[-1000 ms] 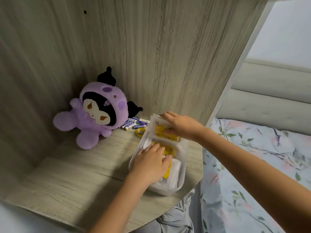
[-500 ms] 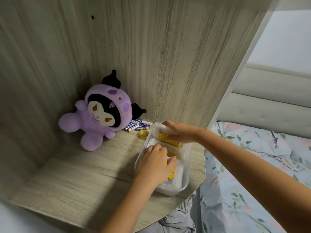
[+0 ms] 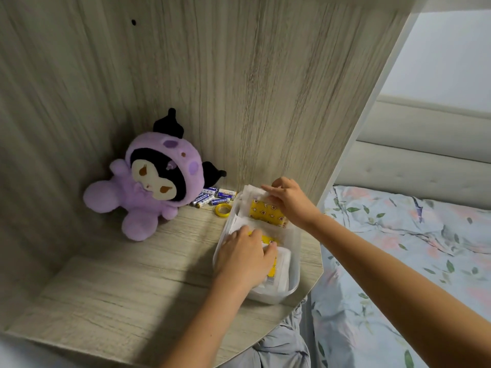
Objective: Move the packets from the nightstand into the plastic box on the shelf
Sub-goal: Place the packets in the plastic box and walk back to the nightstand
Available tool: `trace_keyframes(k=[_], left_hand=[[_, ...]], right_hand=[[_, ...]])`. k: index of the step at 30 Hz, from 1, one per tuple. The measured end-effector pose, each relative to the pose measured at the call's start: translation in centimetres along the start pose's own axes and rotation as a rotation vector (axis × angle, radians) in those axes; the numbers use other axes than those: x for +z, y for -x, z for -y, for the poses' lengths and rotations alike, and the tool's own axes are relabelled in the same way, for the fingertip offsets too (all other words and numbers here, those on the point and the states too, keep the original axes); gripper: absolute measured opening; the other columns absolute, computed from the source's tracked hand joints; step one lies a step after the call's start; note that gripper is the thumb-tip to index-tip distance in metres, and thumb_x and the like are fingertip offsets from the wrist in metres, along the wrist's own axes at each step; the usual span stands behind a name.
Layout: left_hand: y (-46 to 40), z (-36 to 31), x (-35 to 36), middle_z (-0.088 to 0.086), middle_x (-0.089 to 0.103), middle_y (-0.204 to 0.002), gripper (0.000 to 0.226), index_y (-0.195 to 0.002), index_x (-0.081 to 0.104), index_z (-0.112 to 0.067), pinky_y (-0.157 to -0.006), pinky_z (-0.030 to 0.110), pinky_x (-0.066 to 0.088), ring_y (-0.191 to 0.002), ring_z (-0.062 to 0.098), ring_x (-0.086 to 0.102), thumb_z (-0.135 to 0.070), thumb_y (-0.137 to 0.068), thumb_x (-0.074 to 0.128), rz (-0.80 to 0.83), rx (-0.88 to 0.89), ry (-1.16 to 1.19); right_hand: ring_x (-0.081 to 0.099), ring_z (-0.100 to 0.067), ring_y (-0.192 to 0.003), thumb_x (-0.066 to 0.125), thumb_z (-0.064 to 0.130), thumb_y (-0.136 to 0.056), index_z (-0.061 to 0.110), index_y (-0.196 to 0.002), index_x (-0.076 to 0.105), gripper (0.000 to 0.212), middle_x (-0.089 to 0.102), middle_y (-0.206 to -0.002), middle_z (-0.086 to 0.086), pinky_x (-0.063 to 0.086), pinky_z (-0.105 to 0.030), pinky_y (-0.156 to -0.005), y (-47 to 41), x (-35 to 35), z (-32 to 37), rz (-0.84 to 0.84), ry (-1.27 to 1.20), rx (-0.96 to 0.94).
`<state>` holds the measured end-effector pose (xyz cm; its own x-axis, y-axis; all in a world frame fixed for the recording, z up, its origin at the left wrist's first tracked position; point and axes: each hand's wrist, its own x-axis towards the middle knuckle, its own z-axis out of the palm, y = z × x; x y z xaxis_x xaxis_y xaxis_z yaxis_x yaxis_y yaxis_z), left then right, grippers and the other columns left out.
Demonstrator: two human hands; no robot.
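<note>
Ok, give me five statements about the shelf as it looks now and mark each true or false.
1. Both hands, left and right, are at the box. True.
2. The packets in the box are plain red. False: they are white with yellow printed patches.
3. The batteries lie inside the box. False: they lie on the shelf, behind the box, beside the plush.
4. A yellow tape roll lies between the batteries and the box. True.
5. The plush is green. False: it is purple.

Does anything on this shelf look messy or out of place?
Loose batteries lie scattered at angles against the back wall beside the plush toy, with a yellow tape roll next to them. Nothing looks spilled or damaged.
</note>
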<state>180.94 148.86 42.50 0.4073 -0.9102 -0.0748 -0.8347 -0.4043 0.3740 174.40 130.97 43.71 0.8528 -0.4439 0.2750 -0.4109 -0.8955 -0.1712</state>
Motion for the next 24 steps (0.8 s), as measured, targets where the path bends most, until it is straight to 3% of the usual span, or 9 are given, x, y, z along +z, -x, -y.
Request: trace_keyframes(k=[6,9,12,17,21,24], left_hand=[[-0.3,0.2,0.0,0.003,0.052,-0.133,0.051,-0.13,0.052,-0.022,-0.095,0.038,0.042,-0.121,0.024,0.05,-0.053,-0.097,0.03,0.007,0.017,0.014],[-0.6,0.5,-0.2,0.003,0.051,-0.135,0.049,-0.131,0.052,-0.023,-0.096,0.04,0.043,-0.122,0.024,0.049,-0.053,-0.097,0.032,0.037,0.022,0.047],[-0.8,-0.1,-0.9,0.005,0.053,-0.135,0.045,-0.128,0.055,-0.019,-0.097,0.039,0.041,-0.123,0.027,0.048,-0.047,-0.098,0.036,-0.009,0.046,0.002],[0.0,-6.0,-1.4,0.007,0.056,-0.131,0.038,-0.124,0.057,-0.015,-0.099,0.04,0.041,-0.124,0.03,0.044,-0.037,-0.098,0.04,-0.047,0.25,-0.014],[2.5,-13.0,0.7,0.004,0.055,-0.132,0.038,-0.129,0.055,-0.021,-0.099,0.04,0.04,-0.125,0.027,0.045,-0.039,-0.098,0.041,-0.035,0.524,-0.047],[5.5,-18.1,3.9,0.005,0.04,-0.147,0.042,-0.133,0.052,-0.022,-0.104,0.041,0.038,-0.136,0.026,0.032,-0.042,-0.098,0.042,0.048,0.655,-0.027]], right_hand=[[0.054,-0.033,-0.111,0.051,0.018,-0.1,0.005,-0.141,0.047,0.043,0.057,-0.118,-0.019,0.038,-0.031,-0.093,-0.2,-0.1,0.1,0.095,-0.105,0.082],[0.053,-0.03,-0.116,0.042,0.026,-0.103,0.005,-0.144,0.043,0.045,0.06,-0.126,-0.018,0.038,-0.032,-0.095,1.7,-1.3,-0.2,-0.041,-0.235,0.232],[0.058,-0.024,-0.115,0.042,0.028,-0.103,0.008,-0.134,0.055,0.039,0.062,-0.127,-0.013,0.04,-0.023,-0.089,5.7,-2.9,-1.0,-0.198,-0.319,0.4],[0.054,-0.031,-0.114,0.047,0.029,-0.101,0.012,-0.124,0.063,0.033,0.06,-0.123,-0.013,0.044,-0.041,-0.096,16.1,-5.5,-2.9,0.009,-0.043,0.599],[0.051,-0.031,-0.116,0.036,0.042,-0.102,0.016,-0.122,0.063,0.042,0.06,-0.126,-0.009,0.045,-0.042,-0.095,26.3,-8.2,-3.1,0.07,0.14,0.804],[0.051,-0.031,-0.116,0.036,0.046,-0.101,0.019,-0.121,0.063,0.044,0.06,-0.127,-0.009,0.046,-0.041,-0.092,35.7,-10.4,-2.5,0.1,0.208,0.961]])
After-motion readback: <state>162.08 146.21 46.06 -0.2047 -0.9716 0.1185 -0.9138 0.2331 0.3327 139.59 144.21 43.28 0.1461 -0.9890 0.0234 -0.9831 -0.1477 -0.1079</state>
